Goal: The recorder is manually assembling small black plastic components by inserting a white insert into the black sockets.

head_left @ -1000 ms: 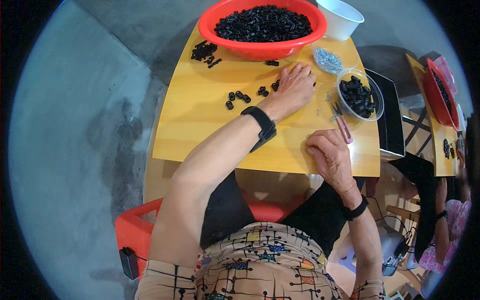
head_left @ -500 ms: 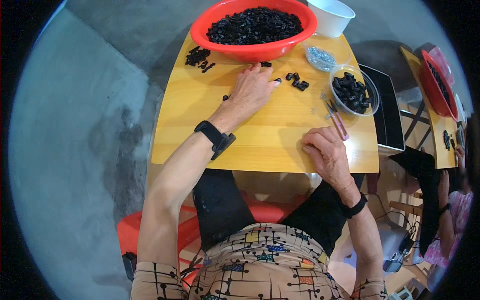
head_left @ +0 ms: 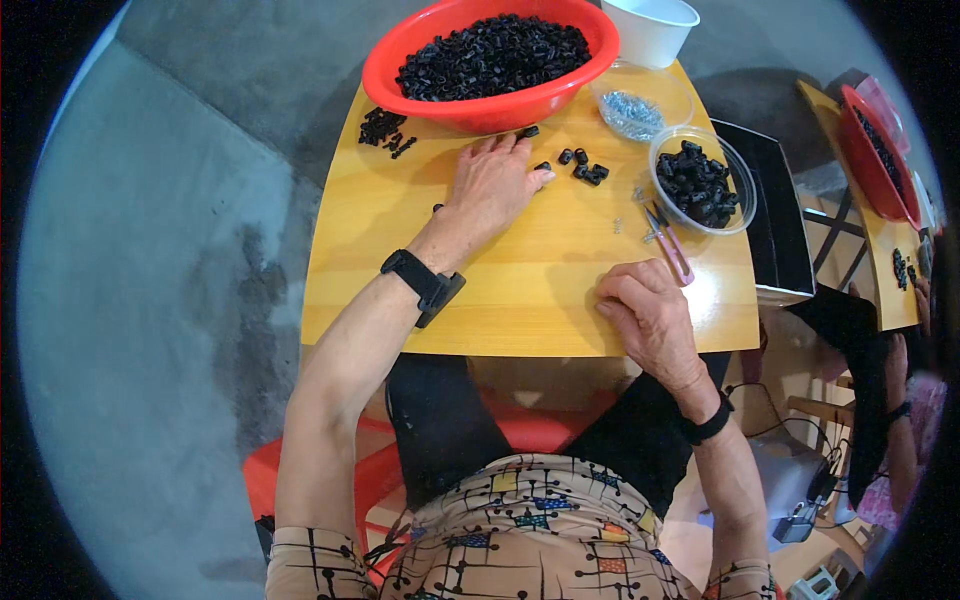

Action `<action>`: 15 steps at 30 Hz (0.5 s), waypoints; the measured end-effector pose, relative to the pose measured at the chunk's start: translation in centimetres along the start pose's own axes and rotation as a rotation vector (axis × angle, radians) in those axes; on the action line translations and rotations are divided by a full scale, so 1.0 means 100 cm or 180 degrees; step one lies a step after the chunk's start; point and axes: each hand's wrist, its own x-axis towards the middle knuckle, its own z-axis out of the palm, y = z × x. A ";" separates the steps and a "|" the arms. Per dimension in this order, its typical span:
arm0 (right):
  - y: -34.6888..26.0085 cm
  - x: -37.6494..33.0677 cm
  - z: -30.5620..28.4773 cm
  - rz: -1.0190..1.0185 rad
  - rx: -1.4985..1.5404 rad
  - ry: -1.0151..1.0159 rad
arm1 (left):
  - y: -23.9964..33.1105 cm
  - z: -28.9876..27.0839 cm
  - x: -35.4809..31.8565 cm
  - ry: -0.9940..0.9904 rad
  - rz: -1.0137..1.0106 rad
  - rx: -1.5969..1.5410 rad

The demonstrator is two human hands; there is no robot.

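Left hand (head_left: 492,190) now covering black pieces (head_left: 582,168)

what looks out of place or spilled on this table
A few black parts lie loose left of the red bowl, more near the left hand. Small snips lie aslant by the clear bowl. Nothing looks damaged.

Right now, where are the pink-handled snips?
Head view: the pink-handled snips lie on the yellow table, right of centre, between the clear bowl of black parts and the right hand.

Materials: wood, plastic
Surface (head_left: 520,290) glossy varnished wood; red basin (head_left: 480,105) shiny plastic; small black parts (head_left: 582,168) matt plastic.
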 end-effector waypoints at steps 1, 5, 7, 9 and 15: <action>0.000 0.000 0.000 0.0010 0.0008 0.0004 | 0.002 -0.001 -0.002 0.0066 0.0149 -0.0032; 0.002 0.001 -0.002 -0.0017 -0.0015 -0.0009 | 0.012 -0.012 -0.011 -0.0201 0.0267 -0.0324; 0.001 0.002 -0.003 -0.0031 -0.0013 -0.0013 | 0.012 -0.011 -0.014 0.0039 0.0260 -0.0263; 0.001 0.002 -0.003 -0.0017 0.0006 -0.0041 | 0.010 -0.015 -0.010 0.0091 0.0265 -0.0439; -0.001 0.001 -0.003 0.0005 0.0016 0.0018 | 0.006 -0.019 -0.001 0.0062 0.0634 -0.0737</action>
